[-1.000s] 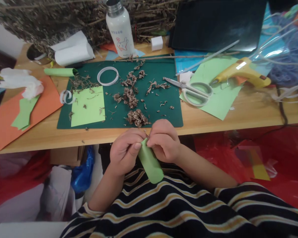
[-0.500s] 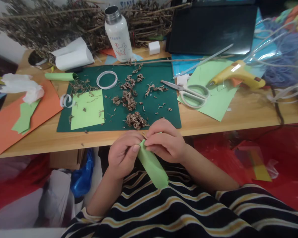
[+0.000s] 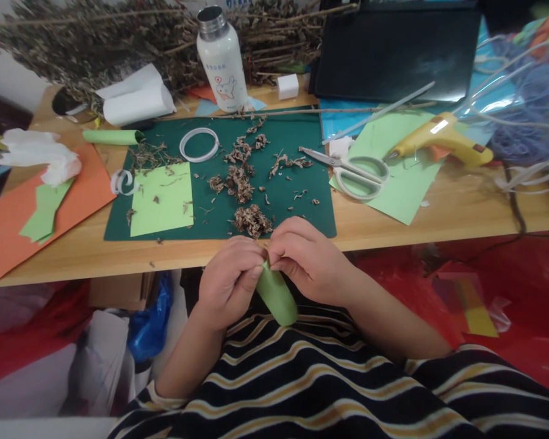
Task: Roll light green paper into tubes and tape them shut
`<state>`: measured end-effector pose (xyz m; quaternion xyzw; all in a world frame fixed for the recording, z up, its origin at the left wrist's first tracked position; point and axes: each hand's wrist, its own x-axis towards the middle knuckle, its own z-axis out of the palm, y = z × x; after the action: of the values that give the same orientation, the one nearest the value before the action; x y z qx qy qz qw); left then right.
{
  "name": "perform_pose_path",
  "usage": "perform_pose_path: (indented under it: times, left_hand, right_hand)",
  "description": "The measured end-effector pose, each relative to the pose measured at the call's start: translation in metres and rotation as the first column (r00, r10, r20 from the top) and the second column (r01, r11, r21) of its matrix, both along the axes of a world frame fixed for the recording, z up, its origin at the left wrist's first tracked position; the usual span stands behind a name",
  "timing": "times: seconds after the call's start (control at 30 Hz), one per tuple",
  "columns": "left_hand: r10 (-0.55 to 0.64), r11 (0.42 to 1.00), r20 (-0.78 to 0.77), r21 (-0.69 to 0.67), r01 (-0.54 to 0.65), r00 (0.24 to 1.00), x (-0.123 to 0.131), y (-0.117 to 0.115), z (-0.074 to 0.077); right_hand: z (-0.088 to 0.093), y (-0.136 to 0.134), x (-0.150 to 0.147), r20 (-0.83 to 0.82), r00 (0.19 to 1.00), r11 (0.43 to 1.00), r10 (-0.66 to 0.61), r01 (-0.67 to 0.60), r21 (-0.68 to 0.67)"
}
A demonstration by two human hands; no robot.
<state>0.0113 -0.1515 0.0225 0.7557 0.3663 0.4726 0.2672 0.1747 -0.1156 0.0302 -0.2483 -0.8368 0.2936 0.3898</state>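
A rolled piece of green paper (image 3: 278, 299) hangs between my hands, just off the table's front edge and above my lap. My left hand (image 3: 232, 283) pinches its upper end from the left. From the right, the thumb and fingers of my right hand (image 3: 312, 262) are closed on the same end. The fingertips hide whatever lies inside that end. Crumbled dried leaves (image 3: 252, 221) lie in a clump right in front of my hands, on the dark green cutting mat (image 3: 297, 219). A flat light-green paper square (image 3: 162, 207) with leaf bits rests on the mat's left side.
Scissors (image 3: 359, 177) lie at the mat's right edge, near a yellow glue gun (image 3: 439, 140) on green paper. A ring of tape (image 3: 199, 145) is on the mat. Behind it stand an uncapped white bottle (image 3: 222, 67) and bundled dried plants (image 3: 96, 49). Orange paper (image 3: 86, 195) is at left.
The green paper roll has turned to point more away from me, so it looks shorter, and its lower end has shifted left. Both hands still grip its upper end.
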Motion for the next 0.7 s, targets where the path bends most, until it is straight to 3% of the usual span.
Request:
perform_pose_path:
  times: [0.3,0.5,0.7]
  left_hand:
    - [0.225,0.957,0.015,-0.19,-0.219,0.974,0.001,-0.006,-0.005]
    - [0.282,0.937,0.073,-0.237,-0.258,0.957,0.001,-0.004,-0.004]
    - [0.246,0.947,0.097,-0.236,-0.218,0.964,-0.001,-0.001,-0.002]
  right_hand:
    - [-0.016,-0.001,-0.003,-0.075,0.993,0.989,-0.092,0.1,0.11]
    - [-0.028,0.004,-0.002,-0.179,0.981,0.976,-0.076,0.11,0.19]
    - [-0.021,0.008,-0.002,-0.112,0.991,0.972,-0.073,0.096,0.215]
